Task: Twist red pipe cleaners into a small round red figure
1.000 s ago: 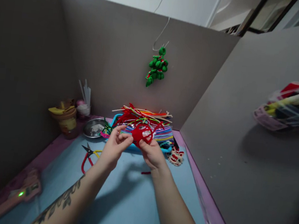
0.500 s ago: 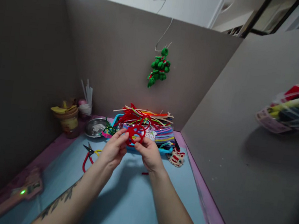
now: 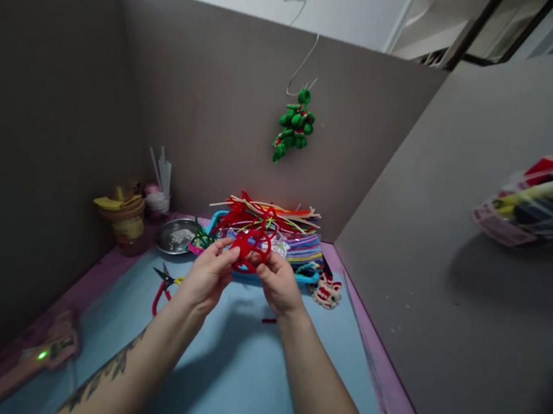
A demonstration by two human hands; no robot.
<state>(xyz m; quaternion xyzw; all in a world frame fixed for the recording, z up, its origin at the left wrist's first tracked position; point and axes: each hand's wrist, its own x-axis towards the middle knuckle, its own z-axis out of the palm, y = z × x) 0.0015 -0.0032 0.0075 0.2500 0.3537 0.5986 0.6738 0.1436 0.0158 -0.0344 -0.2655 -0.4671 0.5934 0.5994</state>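
Observation:
Both my hands hold a small red pipe-cleaner shape of looped strands, raised above the blue mat. My left hand pinches its left side with thumb and fingers closed. My right hand pinches its right side, fingers curled. Just behind the shape lies a blue tray heaped with coloured pipe cleaners.
Red-handled snips lie left of my hands. A metal dish, a yellow-brown cup and white sticks stand at the back left. A red-and-white craft piece lies right. A green ornament hangs from a hook. Grey partitions enclose the desk.
The red shape has been turned and worked between my fingers, from a denser ball to open loops. My hands stayed in nearly the same place.

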